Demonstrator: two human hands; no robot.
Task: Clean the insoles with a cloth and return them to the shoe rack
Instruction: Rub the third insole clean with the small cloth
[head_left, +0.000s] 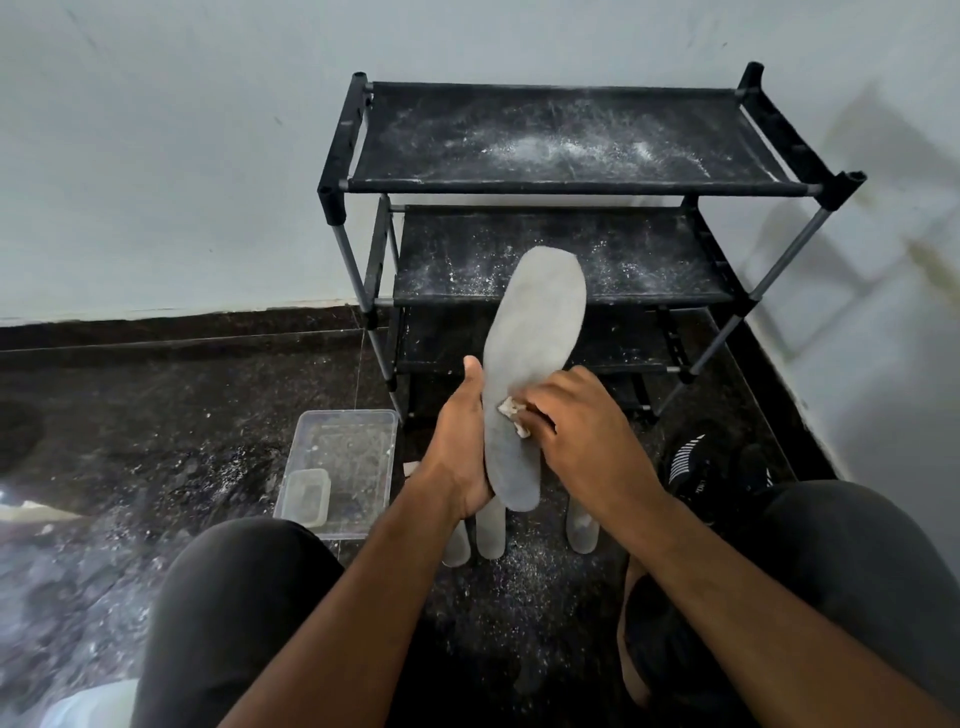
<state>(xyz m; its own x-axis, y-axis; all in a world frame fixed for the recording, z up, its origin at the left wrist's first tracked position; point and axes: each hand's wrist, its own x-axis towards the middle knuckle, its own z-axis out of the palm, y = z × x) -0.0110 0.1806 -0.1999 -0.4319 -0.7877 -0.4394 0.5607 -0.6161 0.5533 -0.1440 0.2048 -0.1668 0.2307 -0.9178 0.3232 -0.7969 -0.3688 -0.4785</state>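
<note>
Left hand (462, 441): curled round the heel half of a long grey fabric insole (530, 364), thumb up along its left edge, palm behind it. The insole stands nearly upright, toe towards 12 o'clock, and covers part of the rack behind it.

Right hand (582, 421): fingers bent over a small off-white cloth (511, 413), pressing it to the insole's face just right of the left thumb. Only a crumpled corner of the cloth shows; the rest is hidden under the fingers.

At 6 o'clock from the hands, three more pale grey insoles (491, 530) lie on the dark speckled stone floor (156, 415); their upper ends are hidden by the wrists and the held insole.

At 8 o'clock, a clear plastic tub (363, 431) sits on the floor with a smaller clear container (306, 496) inside it.

At 12 o'clock, a black tiered shoe rack (571, 182) stands against the wall, its shelves dusted with white powder. Its lowest tier is hard to make out.

At 3 o'clock, a black shoe with white stripes (696, 462) is partly cut off by the right knee.
</note>
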